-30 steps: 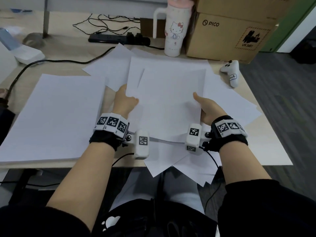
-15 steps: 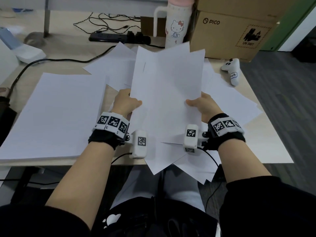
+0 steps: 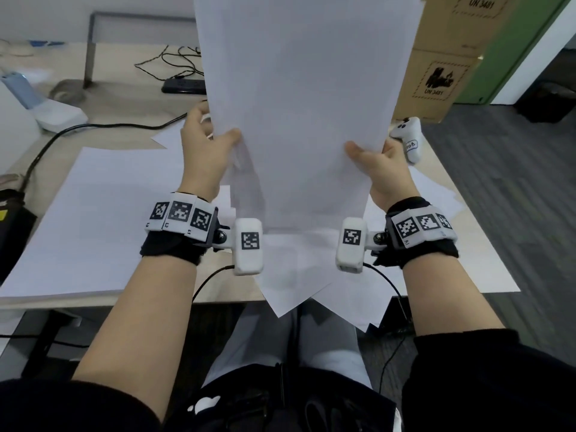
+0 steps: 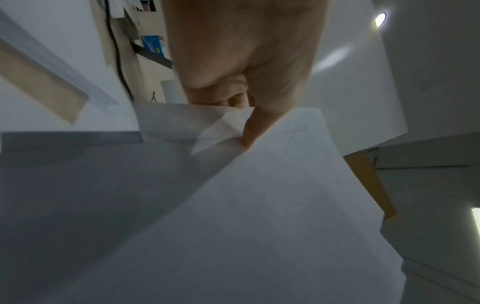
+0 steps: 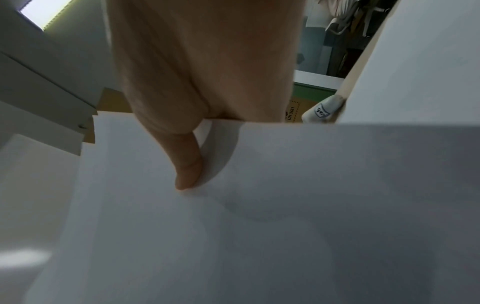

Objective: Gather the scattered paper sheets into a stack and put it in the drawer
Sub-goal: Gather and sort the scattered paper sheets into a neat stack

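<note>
With both hands up, the left hand (image 3: 207, 151) and right hand (image 3: 381, 169) pinch a raised bundle of sheets (image 3: 307, 104) by its side edges, upright above the counter (image 3: 218, 294). Gathering looks partly done: loose sheets (image 3: 314, 282) lie under the bundle, a big sheet (image 3: 93, 213) left of it. No drawer shows; the bundle's top is cut off.

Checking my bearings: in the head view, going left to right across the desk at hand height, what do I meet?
Large paper pile → left hand → held sheets → right hand → white controller.
</note>
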